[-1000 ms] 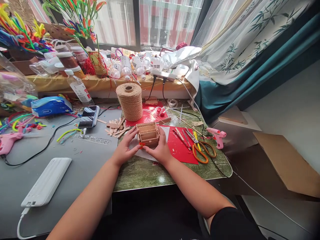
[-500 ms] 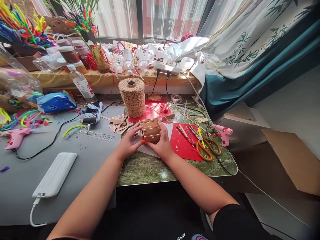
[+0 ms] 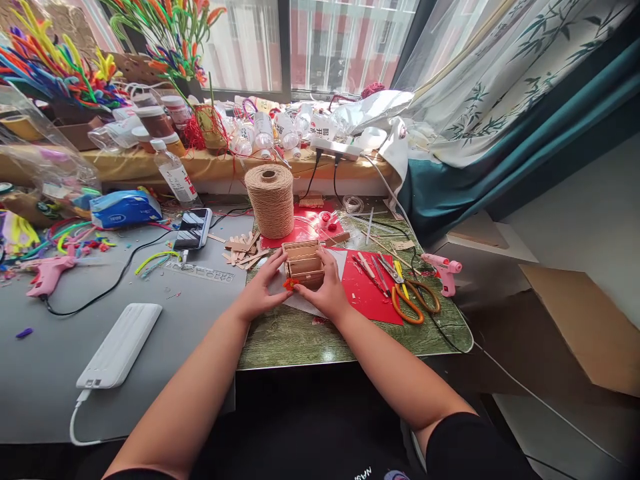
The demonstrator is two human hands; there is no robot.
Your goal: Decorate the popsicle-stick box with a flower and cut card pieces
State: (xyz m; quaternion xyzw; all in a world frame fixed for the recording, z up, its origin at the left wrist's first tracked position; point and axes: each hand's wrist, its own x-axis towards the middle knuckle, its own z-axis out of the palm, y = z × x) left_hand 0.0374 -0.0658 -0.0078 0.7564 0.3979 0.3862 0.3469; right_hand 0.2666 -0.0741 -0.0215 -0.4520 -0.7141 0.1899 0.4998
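Between my two hands is a small box of wooden craft sticks (image 3: pixel 304 261), its open side facing up and toward me. My left hand (image 3: pixel 263 290) grips the box's left side, thumb at the lower front corner and fingers along the edge. On the opposite side, my right hand (image 3: pixel 326 287) wraps its fingers round the wall, thumb at the front. A small orange-red decoration (image 3: pixel 291 284) shows at the lower left corner, by my thumbs. Under the box lies a pale sheet (image 3: pixel 295 303), partly covered by my hands.
A twine spool (image 3: pixel 270 207) stands behind the box, with loose craft sticks (image 3: pixel 245 250) to its left. Scissors (image 3: pixel 407 303) and pliers lie on red paper (image 3: pixel 367 307) at right. Pink glue guns (image 3: pixel 443 270) sit at both sides. A white power bank (image 3: pixel 120 343) lies at left.
The view has shifted slightly, so most things appear a little to the right. Both hands stay on the box; the orange-red decoration shows more plainly now.
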